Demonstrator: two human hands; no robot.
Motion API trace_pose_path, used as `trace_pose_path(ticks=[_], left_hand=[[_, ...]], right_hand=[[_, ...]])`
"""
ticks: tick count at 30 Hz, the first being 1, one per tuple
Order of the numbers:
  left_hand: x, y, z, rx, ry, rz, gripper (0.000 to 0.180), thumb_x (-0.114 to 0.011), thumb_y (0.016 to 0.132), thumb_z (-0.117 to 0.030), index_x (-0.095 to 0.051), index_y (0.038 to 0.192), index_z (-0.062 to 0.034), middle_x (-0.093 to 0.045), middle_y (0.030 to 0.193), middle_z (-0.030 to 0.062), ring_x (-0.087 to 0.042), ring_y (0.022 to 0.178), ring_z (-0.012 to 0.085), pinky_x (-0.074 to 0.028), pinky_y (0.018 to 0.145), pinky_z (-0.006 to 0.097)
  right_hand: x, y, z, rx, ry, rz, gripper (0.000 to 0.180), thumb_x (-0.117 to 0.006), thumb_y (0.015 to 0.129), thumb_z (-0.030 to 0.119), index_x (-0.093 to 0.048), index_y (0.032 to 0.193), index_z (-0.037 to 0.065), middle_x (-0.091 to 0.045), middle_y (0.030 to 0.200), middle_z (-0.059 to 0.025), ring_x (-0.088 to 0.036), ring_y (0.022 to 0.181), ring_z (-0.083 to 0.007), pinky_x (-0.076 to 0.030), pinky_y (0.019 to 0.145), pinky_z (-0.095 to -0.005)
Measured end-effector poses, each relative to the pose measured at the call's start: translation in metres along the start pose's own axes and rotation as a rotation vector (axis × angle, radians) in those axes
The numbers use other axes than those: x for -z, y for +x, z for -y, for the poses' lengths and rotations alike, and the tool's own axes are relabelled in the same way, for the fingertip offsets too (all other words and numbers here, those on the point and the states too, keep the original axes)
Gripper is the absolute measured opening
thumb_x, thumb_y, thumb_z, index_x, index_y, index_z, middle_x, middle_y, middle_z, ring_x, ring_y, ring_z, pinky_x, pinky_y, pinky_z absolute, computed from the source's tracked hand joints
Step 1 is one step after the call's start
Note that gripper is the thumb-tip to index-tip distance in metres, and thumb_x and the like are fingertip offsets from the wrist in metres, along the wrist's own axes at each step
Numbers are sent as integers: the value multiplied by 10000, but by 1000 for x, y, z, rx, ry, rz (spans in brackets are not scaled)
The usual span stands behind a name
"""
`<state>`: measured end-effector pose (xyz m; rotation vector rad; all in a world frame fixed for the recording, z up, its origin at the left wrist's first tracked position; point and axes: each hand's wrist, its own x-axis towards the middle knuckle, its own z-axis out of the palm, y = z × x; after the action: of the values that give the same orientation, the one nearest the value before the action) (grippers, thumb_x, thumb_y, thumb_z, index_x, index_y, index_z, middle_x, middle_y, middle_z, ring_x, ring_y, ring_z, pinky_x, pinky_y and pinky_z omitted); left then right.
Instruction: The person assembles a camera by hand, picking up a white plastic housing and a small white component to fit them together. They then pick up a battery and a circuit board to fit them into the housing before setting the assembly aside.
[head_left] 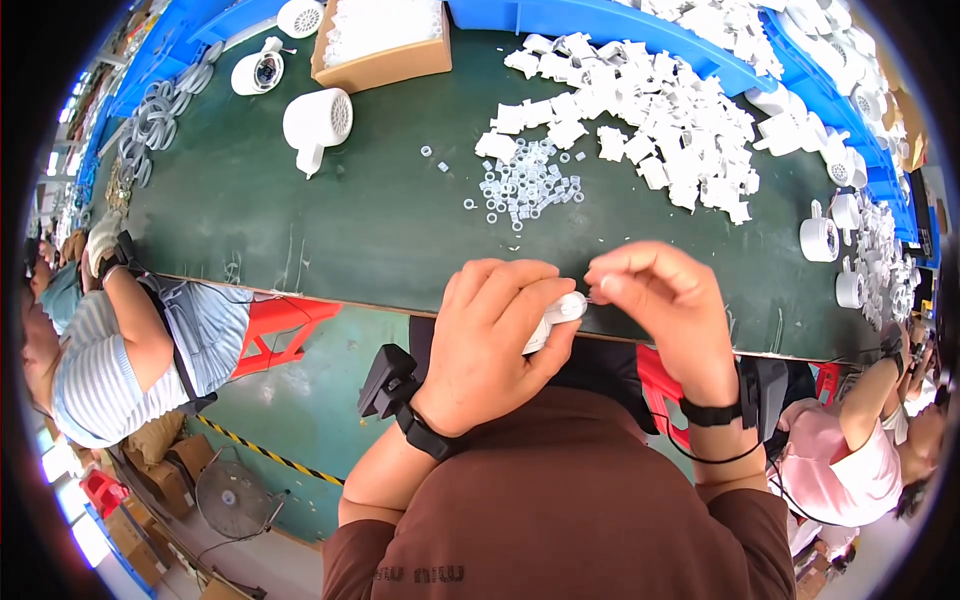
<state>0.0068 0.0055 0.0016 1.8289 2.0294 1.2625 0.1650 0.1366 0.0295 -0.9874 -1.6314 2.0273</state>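
Currently I have the white plastic piece (569,306) above the bench's near edge, close to the torso. The left hand (500,328) wraps it, fingers curled over and thumb beneath, leaving one rounded end exposed toward the right, presumably for access. The right hand (668,300) is just beside that end, thumb and forefinger pinched nearly together; I cannot tell whether anything small lies between them. Beyond, on the green bench (380,235), loose translucent rings (525,187) are scattered within reach, likely to ease picking singly. Behind and right of them, white moulded parts (650,120) form a broad heap. Farther left: a white housing with a handle (318,122), then a cardboard box (392,68). Blue bins (600,32) line the far side, seemingly as bulk stock.
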Motion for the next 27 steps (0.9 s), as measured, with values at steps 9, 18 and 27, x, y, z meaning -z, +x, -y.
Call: trace_pose_path(ticks=[9,18,27], left_hand=[[-7,-3,3,-16,-2,-38,403,-798,715,-53,-627,1081,-59,-642,1137,106,-600,952,309,-496,802,407],[-17,-5,1,-18,-5,-135,421,-813,699,-25,-605,1062,-70,-634,1133,109,-601,949,302,-490,772,397],[-16,-10,10,-108,9,-192,404,-822,682,-2,-610,1015,-91,-646,1071,92,-590,896,271,-470,733,373]], right_hand=[[-8,-4,-7,-11,198,177,146,-644,948,-76,-699,1075,-31,-652,1100,-88,-648,1033,-163,-551,923,-306],[-26,-7,-17,62,170,87,135,-627,993,-4,-632,1128,-13,-684,1062,-45,-646,932,-78,-533,810,-246],[-24,-9,-15,47,175,94,156,-592,1022,5,-666,1153,-33,-675,1076,-42,-629,968,-77,-513,845,-235]])
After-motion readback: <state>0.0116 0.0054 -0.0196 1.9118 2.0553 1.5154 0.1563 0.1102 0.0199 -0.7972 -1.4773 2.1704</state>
